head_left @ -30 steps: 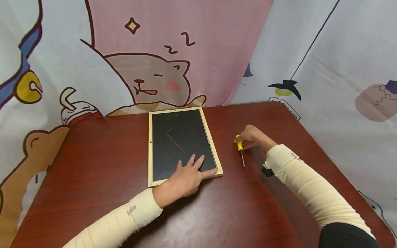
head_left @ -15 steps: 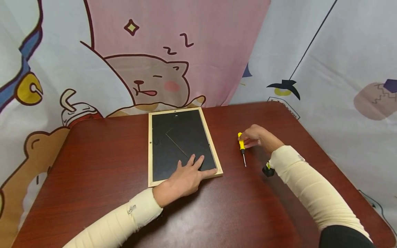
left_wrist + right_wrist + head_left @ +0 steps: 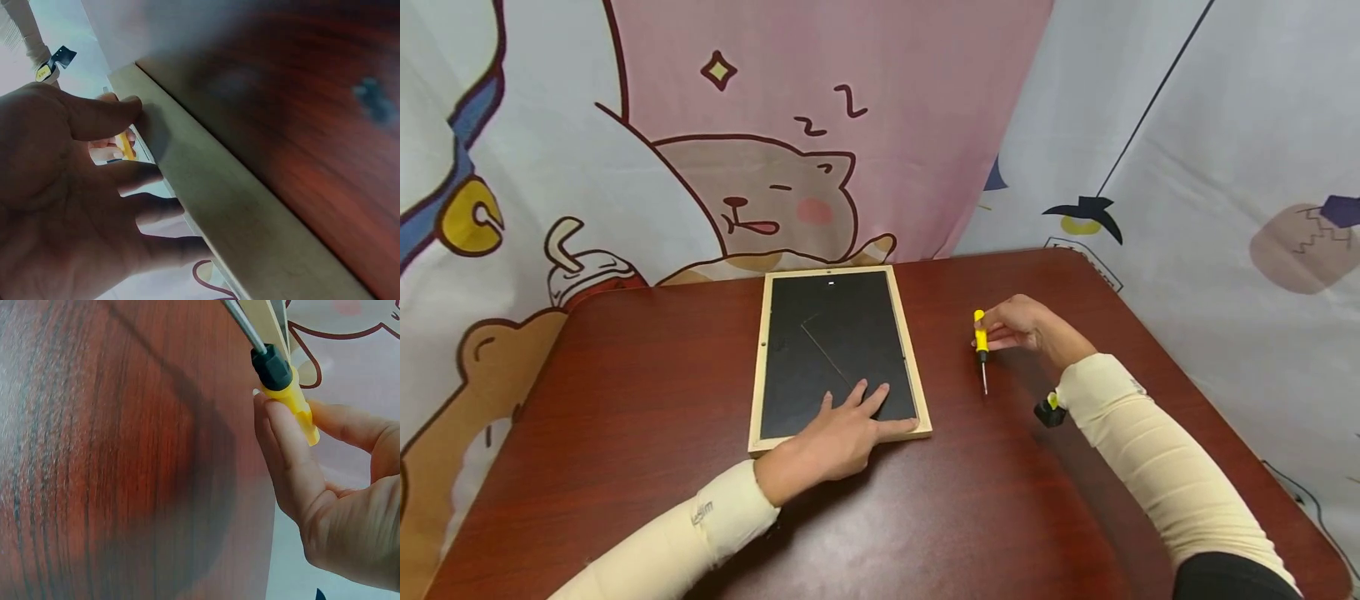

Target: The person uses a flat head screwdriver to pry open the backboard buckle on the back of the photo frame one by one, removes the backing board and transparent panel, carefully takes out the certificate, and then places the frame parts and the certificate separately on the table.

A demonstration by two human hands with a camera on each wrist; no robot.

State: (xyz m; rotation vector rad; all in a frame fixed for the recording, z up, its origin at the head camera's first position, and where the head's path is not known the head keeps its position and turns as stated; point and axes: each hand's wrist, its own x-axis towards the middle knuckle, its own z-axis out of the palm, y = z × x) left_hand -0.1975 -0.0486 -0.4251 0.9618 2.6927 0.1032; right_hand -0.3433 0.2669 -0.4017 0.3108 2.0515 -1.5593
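A picture frame [image 3: 857, 333] lies back side up, with a pale wooden border and a black backing panel. A thin, light angled line marks the panel. My left hand [image 3: 838, 437] rests across the frame's near right corner, fingers spread over the panel and border. In the left wrist view, the wooden edge [image 3: 212, 169] runs beside that hand's thumb and fingertips. To the right of the frame, my right hand [image 3: 1026, 325] pinches the yellow handle of a screwdriver [image 3: 982, 337]. Its metal shaft [image 3: 244, 325] extends from a black collar and points down toward me in the head view.
The reddish-brown wooden table [image 3: 985, 508] has rounded far corners. Behind it and along the right side hangs a cartoon-printed curtain [image 3: 970, 100]. A dark cable [image 3: 1311, 496] lies past the table's right edge.
The frame has turned slightly, its near edge shifting left together with my left hand. My right hand has moved a little right and away from me, carrying the screwdriver, whose shaft hangs straighter.
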